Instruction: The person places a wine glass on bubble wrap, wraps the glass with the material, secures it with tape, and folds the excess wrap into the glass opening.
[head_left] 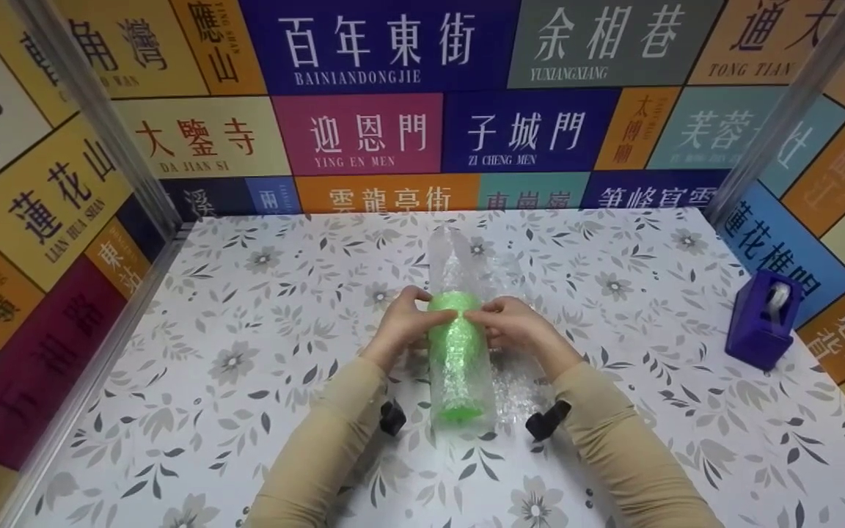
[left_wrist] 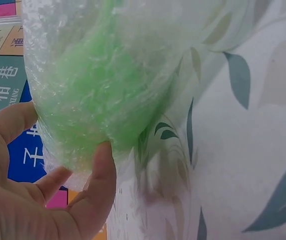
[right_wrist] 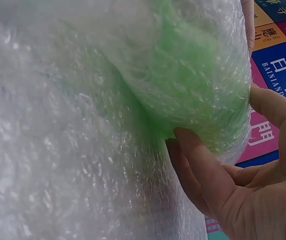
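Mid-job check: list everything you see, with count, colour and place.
Green object: one, green, mid-table, inside bubble wrap
Bubble wrap: sheet count unclear, clear, around the object and spread rightward
Tape dispenser: one, purple, table's right side
Tape roll: one, whitish, in dispenser
Table: one, white floral, below
Sign panels: many, multicoloured, back and sides
Posts: two, grey, back corners
Wrist devices: two, black, at wrists
Sleeves: two, beige, forearms
Left hand, right hand: one each, bare, gripping the wrapped object

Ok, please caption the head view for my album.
Left hand and right hand hold a green cylinder in bubble wrap at a flowered table, purple tape dispenser at right.
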Action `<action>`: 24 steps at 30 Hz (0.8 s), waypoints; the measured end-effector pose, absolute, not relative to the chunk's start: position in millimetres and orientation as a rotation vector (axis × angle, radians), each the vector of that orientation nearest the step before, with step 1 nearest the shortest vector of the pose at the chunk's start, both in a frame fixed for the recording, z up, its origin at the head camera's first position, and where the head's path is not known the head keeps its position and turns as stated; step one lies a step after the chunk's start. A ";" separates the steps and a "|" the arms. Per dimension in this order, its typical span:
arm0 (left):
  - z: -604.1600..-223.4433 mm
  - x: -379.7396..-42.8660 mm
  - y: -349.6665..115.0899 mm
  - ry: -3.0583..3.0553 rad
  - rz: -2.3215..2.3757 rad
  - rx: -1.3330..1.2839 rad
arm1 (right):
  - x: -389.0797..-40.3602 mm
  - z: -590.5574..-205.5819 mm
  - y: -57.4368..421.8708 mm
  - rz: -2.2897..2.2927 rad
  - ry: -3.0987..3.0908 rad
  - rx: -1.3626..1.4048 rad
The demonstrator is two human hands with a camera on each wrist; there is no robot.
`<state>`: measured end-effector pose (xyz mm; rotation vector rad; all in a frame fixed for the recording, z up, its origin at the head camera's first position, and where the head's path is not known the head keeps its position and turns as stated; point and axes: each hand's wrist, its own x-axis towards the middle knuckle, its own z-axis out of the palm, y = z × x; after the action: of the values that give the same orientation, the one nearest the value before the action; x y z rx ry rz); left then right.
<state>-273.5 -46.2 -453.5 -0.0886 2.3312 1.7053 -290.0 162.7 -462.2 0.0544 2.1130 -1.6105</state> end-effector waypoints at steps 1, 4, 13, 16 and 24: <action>-453.2 -273.9 -47.0 2.311 1.715 -0.088 | -289.9 -462.1 162.8 -1.608 2.112 0.059; -453.6 -275.0 -51.4 2.200 1.785 -0.098 | -290.0 -462.4 164.2 -1.605 2.107 0.058; -461.9 -274.7 -63.0 2.006 1.812 -0.165 | -290.7 -466.8 168.8 -1.718 1.953 0.086; -464.5 -274.9 -64.5 1.905 1.835 -0.179 | -290.9 -468.7 170.1 -1.741 1.934 0.099; -469.0 -277.0 -63.9 1.791 1.877 -0.211 | -289.2 -474.6 171.7 -1.812 1.875 0.147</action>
<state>-277.0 -63.9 -469.0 -0.2107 1.7911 1.8767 -289.2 171.7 -474.6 0.1473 1.8746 -1.8118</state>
